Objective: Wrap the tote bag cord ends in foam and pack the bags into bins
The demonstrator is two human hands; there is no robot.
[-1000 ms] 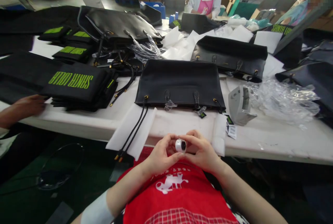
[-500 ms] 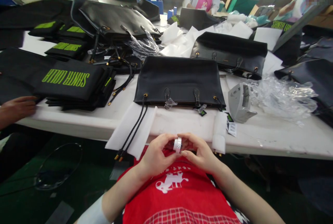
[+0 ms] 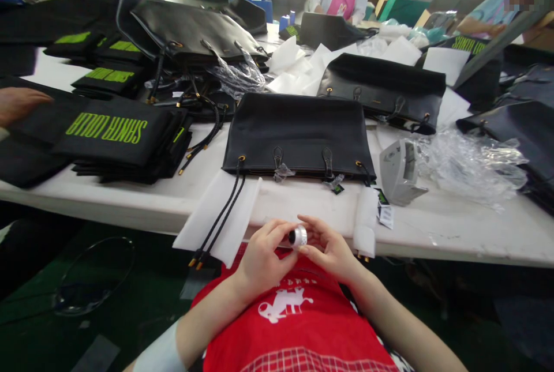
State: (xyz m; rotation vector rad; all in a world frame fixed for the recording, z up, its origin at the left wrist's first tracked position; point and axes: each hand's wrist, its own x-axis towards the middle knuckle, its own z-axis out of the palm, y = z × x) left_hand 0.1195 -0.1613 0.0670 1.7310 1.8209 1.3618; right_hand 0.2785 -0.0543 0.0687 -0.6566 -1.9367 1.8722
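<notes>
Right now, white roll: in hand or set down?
In hand: the white roll sits among the fingertips of the left hand and right hand, in front of the red apron; which one grips it, cannot tell.

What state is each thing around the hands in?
Small white roll, held between left hand and right hand
Nearest black handbag, lying flat
Black cords, draped over white foam sheet past table edge
Clear plastic wrap, crumpled
SANTA LOLLA fabric bags, folded, stacked
Grey tape dispenser, on the table

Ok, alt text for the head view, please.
Left hand and right hand hold a small white ring-shaped object before a red apron. Beyond, a black rectangular leather-like bag lies on a white table near stacked black fabric with green lettering.
</notes>
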